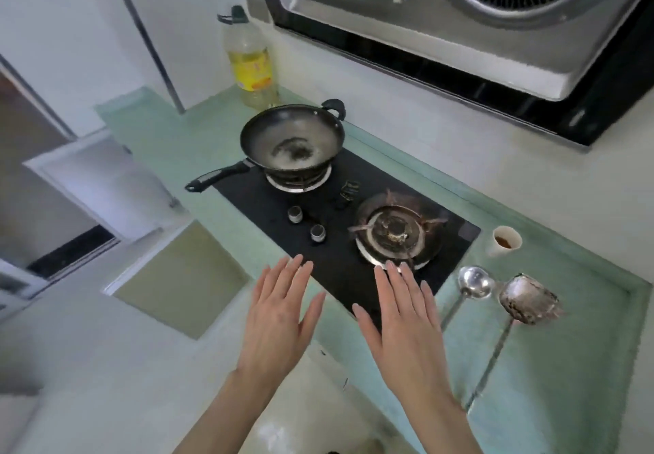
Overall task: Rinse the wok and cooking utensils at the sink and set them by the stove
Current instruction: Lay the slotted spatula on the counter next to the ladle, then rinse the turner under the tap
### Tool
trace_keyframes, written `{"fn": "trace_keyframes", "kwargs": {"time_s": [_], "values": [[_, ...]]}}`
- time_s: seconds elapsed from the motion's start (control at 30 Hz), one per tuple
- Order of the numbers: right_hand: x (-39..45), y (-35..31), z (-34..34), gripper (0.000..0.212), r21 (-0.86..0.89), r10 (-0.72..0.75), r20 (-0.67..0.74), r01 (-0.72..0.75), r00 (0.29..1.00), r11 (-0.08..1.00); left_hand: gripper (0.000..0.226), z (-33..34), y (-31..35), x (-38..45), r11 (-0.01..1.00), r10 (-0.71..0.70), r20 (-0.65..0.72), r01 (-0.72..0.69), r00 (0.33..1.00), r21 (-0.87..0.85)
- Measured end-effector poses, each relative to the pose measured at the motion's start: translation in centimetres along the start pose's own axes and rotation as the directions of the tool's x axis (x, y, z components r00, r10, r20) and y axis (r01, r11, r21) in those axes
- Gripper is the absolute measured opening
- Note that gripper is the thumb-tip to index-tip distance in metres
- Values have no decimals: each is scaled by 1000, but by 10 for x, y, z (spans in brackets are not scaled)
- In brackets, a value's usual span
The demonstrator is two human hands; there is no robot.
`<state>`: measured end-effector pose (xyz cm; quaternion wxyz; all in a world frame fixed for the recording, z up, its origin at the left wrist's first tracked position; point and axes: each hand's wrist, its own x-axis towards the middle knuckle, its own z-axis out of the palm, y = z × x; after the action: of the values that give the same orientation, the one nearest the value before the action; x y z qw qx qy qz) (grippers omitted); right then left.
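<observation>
1. Hovering palm-down over the stove's (336, 241) near edge, the left hand (279, 315) and right hand (403, 322) were flat, fingers straight, holding nothing.
2. The wok (292, 138) sat on the far left burner.
3. The ladle (476, 282) and spatula (529, 299) lay on the counter (531, 365), right of the stove.

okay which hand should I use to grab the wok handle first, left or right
Left, probably. The wok sits on the far-left burner and its handle points out toward the left hand. The right hand hovers nearer the ladle and spatula. Both hands are open.
</observation>
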<state>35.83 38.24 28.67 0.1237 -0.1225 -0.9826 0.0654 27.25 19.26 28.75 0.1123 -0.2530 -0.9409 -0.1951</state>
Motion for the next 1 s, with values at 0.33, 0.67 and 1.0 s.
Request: {"fn": "trace_keyframes", "kwargs": {"time_s": [0.33, 0.67, 1.0], "values": [[6, -202, 0, 65, 158, -320, -47, 323, 946, 933, 49, -126, -146, -95, 968, -218, -200, 238, 955, 85], [-11, -371, 21, 62, 288, -469, -57, 464, 881, 838, 50, -233, -281, -198, 879, -379, -256, 432, 889, 199], [1, -488, 31, 61, 259, -637, -85, 634, 766, 729, 52, -267, -372, -232, 774, -524, -281, 587, 804, 237]]}}
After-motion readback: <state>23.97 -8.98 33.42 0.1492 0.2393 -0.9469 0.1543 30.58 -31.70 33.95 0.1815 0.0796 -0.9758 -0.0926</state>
